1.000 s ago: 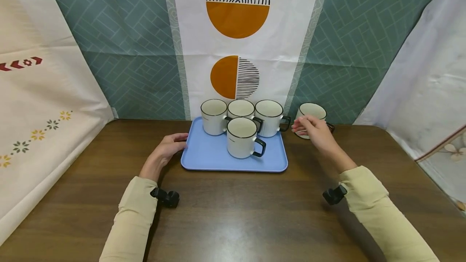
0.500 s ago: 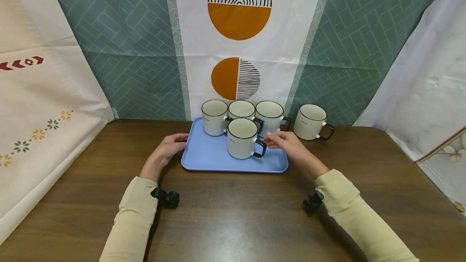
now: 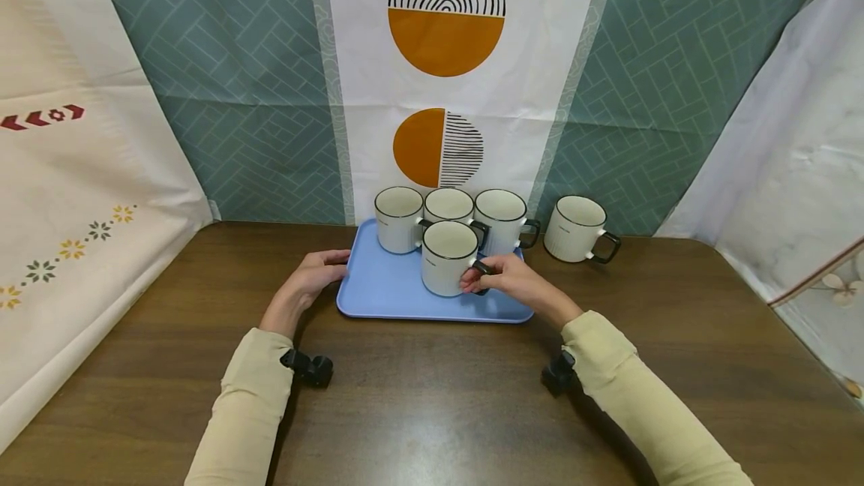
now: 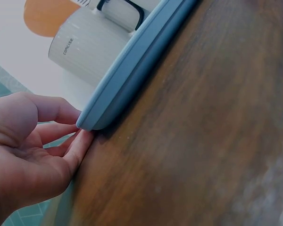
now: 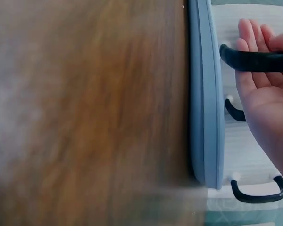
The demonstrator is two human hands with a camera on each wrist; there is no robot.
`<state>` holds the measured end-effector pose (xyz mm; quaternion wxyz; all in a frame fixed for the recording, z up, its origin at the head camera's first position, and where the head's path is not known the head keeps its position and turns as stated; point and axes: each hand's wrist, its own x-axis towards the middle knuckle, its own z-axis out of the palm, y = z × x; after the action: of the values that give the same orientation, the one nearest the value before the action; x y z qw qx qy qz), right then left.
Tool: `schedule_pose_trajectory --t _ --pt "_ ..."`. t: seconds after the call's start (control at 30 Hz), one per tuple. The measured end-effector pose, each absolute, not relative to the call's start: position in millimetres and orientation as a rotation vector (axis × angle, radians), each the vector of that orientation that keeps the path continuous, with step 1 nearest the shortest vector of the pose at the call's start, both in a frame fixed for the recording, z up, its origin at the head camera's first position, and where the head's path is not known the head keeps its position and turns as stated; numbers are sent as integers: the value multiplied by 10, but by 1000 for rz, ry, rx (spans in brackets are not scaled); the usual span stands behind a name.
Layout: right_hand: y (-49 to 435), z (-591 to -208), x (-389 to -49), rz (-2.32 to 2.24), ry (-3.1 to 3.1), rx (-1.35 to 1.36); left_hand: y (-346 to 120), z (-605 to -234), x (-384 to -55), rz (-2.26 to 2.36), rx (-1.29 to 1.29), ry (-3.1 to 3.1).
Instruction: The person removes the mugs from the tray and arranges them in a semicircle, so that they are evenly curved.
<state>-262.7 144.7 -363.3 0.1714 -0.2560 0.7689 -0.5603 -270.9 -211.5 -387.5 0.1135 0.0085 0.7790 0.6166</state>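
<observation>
A light blue tray (image 3: pixel 381 297) bears several white mugs with black rims and black handles. At its left edge, my left hand (image 3: pixel 310 281) pinches the rim; the left wrist view has the thumb (image 4: pixel 61 111) on top and fingers below. My right hand (image 3: pixel 511 280) holds the front mug (image 3: pixel 442 270) by its handle. Seen from the right wrist, the fingers pass behind that black handle (image 5: pixel 262 61), with the thumb partly out of frame. Behind the front mug stand a left mug (image 3: pixel 397 229), a partly hidden middle mug (image 3: pixel 448 203) and a right mug (image 3: pixel 496 235).
One more white mug (image 3: pixel 569 237) stands on the brown wooden table (image 3: pixel 405 396), right of the tray, its handle to the right. A patterned green and white cloth (image 3: pixel 270 133) hangs right behind the mugs. White cloths (image 3: pixel 101 193) close off both sides.
My right hand has moved left, from beside the mug off the tray to the front mug's handle, and taken hold of it. The left hand stays at the tray's edge.
</observation>
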Motion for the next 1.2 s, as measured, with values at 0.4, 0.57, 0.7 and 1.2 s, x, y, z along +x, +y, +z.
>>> schedule_pose_trajectory --t 0.4,0.57,0.7,1.2 --pt "1355 -3679 -2594 -1811 1988 -656 -2128 -3903 -2736 1791 21 2306" --pt "1306 -3680 -2549 -1910 1898 -570 -2116 -3897 -2731 1787 15 2307" --pt "1240 -3676 -2523 -1971 1929 -452 -2117 -3904 -2730 1796 15 2305" --pt "1303 -3509 -2337 -1975 2026 -510 -2123 -3913 -2744 1809 4 2287"
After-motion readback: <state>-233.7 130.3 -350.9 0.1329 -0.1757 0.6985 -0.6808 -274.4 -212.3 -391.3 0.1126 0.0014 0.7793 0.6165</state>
